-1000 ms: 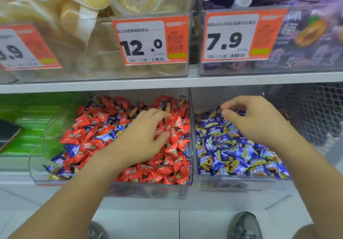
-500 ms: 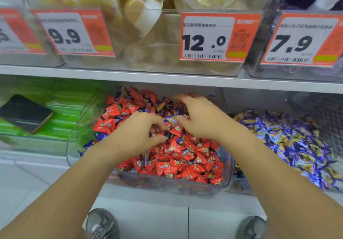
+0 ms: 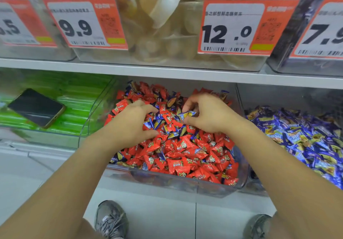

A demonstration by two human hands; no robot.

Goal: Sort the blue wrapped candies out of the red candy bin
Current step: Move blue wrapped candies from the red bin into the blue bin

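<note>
The clear red candy bin (image 3: 185, 184) on the lower shelf is heaped with red wrapped candies (image 3: 183, 155), and several blue wrapped candies (image 3: 172, 133) lie mixed in near the middle. My left hand (image 3: 130, 127) is in the bin with fingers curled round a cluster of blue candies (image 3: 150, 124). My right hand (image 3: 209, 116) is beside it and pinches one blue wrapped candy (image 3: 187, 114) between thumb and fingers. To the right is the bin of blue candies (image 3: 297, 138).
A dark phone (image 3: 37, 107) lies on green packets (image 3: 78, 97) in the bin at the left. Above the shelf edge (image 3: 167, 71) stand clear bins with orange price tags (image 3: 241, 26). My two shoes (image 3: 111, 220) show on the floor below.
My right hand left the blue bin, came left into the red bin and now pinches a blue candy. My left hand stayed in the red candies, fingers curling. The view shifted left and closer.
</note>
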